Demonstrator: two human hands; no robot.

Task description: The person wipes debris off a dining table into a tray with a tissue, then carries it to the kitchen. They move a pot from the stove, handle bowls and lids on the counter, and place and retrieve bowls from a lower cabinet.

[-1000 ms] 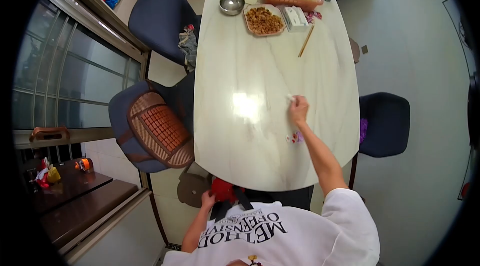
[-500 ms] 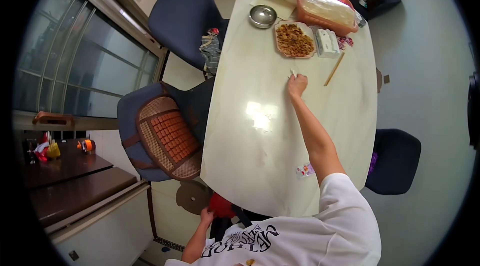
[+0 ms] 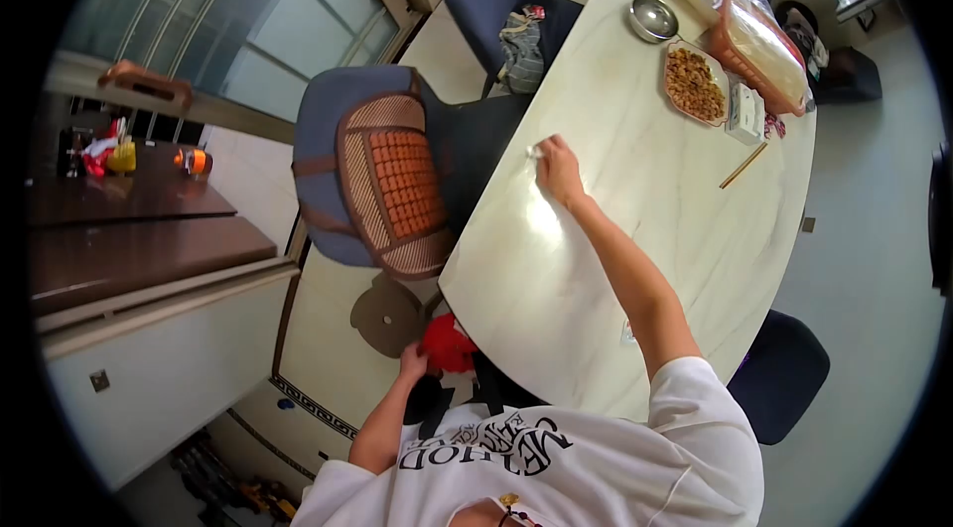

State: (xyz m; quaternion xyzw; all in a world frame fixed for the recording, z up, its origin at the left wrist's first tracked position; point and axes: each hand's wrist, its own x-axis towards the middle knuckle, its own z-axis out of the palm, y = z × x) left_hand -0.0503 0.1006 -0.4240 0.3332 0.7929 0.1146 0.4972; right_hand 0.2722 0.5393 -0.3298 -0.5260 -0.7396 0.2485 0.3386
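Observation:
My right hand (image 3: 559,172) is over the left side of the marble-patterned table (image 3: 596,259), its fingers closed on a small white tissue (image 3: 536,151) at the tabletop. My left hand (image 3: 413,362) hangs low beside the table's near end, closed on a red item (image 3: 449,342), perhaps a bag. A small printed packet (image 3: 628,332) lies on the table, partly hidden behind my right forearm.
At the far end are a metal bowl (image 3: 652,19), a dish of brown food (image 3: 695,82), a tissue pack (image 3: 745,113), chopsticks (image 3: 743,166) and a pink basket (image 3: 759,51). Chairs stand alongside, one with a woven backrest (image 3: 397,180). A round stool (image 3: 386,317) is at lower left.
My right hand moved forward over the table, then to its left edge, with the white tissue. My left hand stays low by the red item. The view has turned left.

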